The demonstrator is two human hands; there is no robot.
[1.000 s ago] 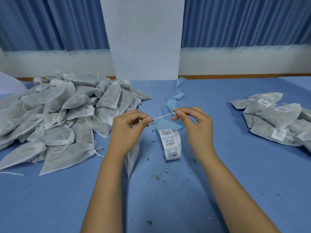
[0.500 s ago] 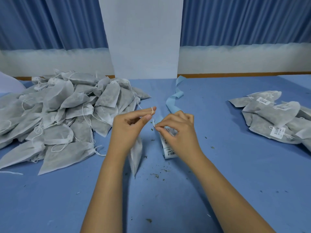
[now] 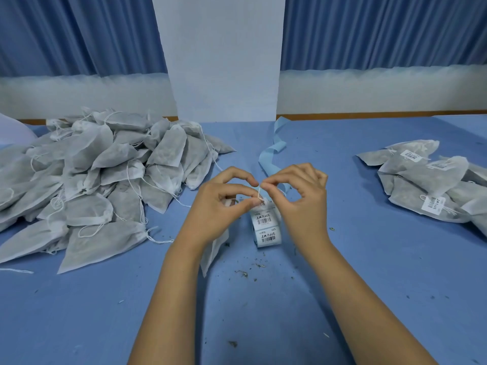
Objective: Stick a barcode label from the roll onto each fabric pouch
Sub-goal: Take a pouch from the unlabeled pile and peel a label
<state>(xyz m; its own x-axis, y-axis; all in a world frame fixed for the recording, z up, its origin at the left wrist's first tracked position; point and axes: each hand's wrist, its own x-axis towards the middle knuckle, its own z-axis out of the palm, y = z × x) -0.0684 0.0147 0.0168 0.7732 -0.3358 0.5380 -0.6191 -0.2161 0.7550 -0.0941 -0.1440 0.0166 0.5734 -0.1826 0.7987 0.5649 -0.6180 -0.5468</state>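
Blue cloth covers the table (image 3: 369, 285), with pleated blue curtains (image 3: 79, 35) and a plain white panel (image 3: 224, 61) behind it. At the left lies a large heap of unlabelled grey-white fabric pouches (image 3: 92, 180), cut off by the frame edge. At the right is a smaller pile of labelled pouches (image 3: 421, 185), also cut off; their barcodes are too small to read.

Between the 2 piles the left hand (image 3: 218, 206) and the right hand (image 3: 303, 201) meet above the table. Each pinches a short white drawstring (image 3: 259, 193) between thumb and forefinger, the right at its upper end, the left at its lower end, with the other fingers loosely curled. The single grey-white pouch (image 3: 213, 248) hangs below the left hand. Its neck is hidden behind the palm and wrist, so only the tapering lower part shows.

Just behind the hands stands the roll of white barcode labels (image 3: 266, 227) on pale blue backing. 2 labels face the camera, and the roll's upper part is hidden by the fingers. A pale blue backing strip (image 3: 271, 154) curls away toward the panel. Dark dried crumbs (image 3: 245, 272) dot the cloth near the roll.
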